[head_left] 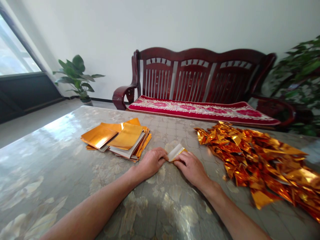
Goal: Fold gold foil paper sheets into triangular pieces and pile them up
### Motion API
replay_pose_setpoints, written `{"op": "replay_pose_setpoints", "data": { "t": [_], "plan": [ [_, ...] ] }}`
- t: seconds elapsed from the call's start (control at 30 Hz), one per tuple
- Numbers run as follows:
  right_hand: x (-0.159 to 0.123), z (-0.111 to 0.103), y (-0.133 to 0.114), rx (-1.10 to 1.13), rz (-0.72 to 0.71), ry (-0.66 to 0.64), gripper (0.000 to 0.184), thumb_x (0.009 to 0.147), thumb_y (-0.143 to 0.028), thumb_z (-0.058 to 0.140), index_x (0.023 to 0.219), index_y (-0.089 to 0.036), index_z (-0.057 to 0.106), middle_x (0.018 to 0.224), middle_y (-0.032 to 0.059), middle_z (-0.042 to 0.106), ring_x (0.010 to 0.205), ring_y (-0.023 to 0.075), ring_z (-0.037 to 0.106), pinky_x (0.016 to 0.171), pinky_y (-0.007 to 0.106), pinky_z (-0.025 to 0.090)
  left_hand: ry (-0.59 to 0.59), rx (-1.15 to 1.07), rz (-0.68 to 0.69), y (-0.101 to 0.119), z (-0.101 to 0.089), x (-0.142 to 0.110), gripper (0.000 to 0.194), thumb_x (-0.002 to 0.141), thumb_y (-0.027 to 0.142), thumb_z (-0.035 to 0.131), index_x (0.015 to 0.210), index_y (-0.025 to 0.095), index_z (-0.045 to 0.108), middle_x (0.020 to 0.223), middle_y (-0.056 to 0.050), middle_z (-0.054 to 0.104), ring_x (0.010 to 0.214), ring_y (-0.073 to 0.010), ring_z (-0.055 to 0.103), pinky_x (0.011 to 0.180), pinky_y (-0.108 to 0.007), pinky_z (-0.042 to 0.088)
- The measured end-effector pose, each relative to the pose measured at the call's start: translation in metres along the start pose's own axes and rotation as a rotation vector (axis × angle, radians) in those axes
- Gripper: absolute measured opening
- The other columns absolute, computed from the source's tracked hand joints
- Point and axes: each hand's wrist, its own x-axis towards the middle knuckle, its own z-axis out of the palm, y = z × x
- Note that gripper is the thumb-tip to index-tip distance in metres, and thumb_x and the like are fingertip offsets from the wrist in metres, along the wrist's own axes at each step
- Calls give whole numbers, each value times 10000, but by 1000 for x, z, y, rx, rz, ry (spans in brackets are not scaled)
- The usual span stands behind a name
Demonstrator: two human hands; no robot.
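Between my two hands, low over the table, is a sheet of gold foil paper (176, 152), its pale grey side up and one gold edge showing. My left hand (154, 161) pinches its left end with fingers closed. At the right end, my right hand (190, 166) grips it with curled fingers. The sheet looks partly folded, though the fingers hide its lower edge. Just left of my left hand lies a loose stack of flat gold foil sheets (127, 136). To the right of my right hand spreads a heap of folded gold foil pieces (250, 156).
The table (62, 173) has a shiny, flower-patterned cover. Behind it stands a dark red wooden bench (192, 80) with a red floral cushion (200, 109). One potted plant (77, 78) is at the back left, and another leafy plant (300, 73) at the right edge.
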Motion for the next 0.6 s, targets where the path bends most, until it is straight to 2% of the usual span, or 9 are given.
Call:
{"op": "replay_pose_setpoints", "data": {
  "t": [0.2, 0.6],
  "plan": [
    [3, 2, -2, -95, 21, 2, 253, 981, -290, 496, 780, -214, 630, 843, 19, 653, 843, 180, 564, 754, 292, 404, 2, 3, 18, 0, 0, 0, 215, 841, 74, 550, 863, 202, 720, 1003, -22, 700, 955, -157, 637, 907, -256, 475],
    [4, 5, -4, -133, 84, 34, 183, 936, -271, 551, 772, -224, 615, 815, 8, 658, 827, 181, 576, 713, 287, 391, -2, 32, 27, 3, 0, 0, 196, 846, 88, 550, 851, 201, 709, 999, -24, 690, 960, -162, 633, 900, -254, 473]
  ]
}}
